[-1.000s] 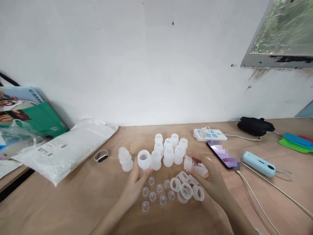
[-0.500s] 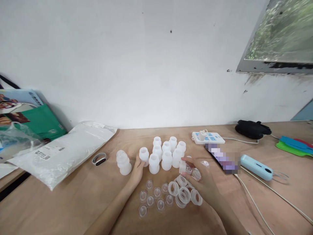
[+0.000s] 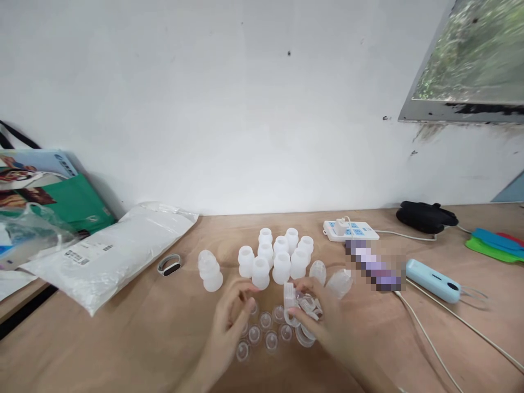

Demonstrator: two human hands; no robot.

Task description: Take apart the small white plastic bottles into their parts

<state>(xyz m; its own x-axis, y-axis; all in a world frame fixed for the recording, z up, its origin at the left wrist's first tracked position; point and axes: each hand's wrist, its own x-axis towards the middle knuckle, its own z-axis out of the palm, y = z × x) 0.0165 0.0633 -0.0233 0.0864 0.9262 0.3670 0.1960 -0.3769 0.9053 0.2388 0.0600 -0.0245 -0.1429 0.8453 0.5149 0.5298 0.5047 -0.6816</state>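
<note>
Several white translucent plastic bottle-shaped pieces (image 3: 281, 253) stand in a cluster on the wooden table (image 3: 123, 338). One more (image 3: 210, 271) stands apart to the left. Small clear caps (image 3: 266, 330) lie in rows in front of them, beside a heap of white rings (image 3: 305, 330). My right hand (image 3: 323, 319) pinches a white ring (image 3: 289, 297) upright above that heap. My left hand (image 3: 229, 319) hovers over the clear caps with fingers curled, and nothing shows in them. Two clear domed pieces (image 3: 329, 278) lie right of the cluster.
A white plastic bag (image 3: 110, 251) and a watch band (image 3: 169, 265) lie at the left. A power strip (image 3: 350, 230), a phone (image 3: 374, 265), a light-blue device (image 3: 433, 280) with cables, and a black object (image 3: 426, 215) sit at the right. The wall rises behind the table.
My left hand let go of a white bottle piece, left standing with the cluster, and drew back over the caps. My right hand set down a clear piece and picked up a ring.
</note>
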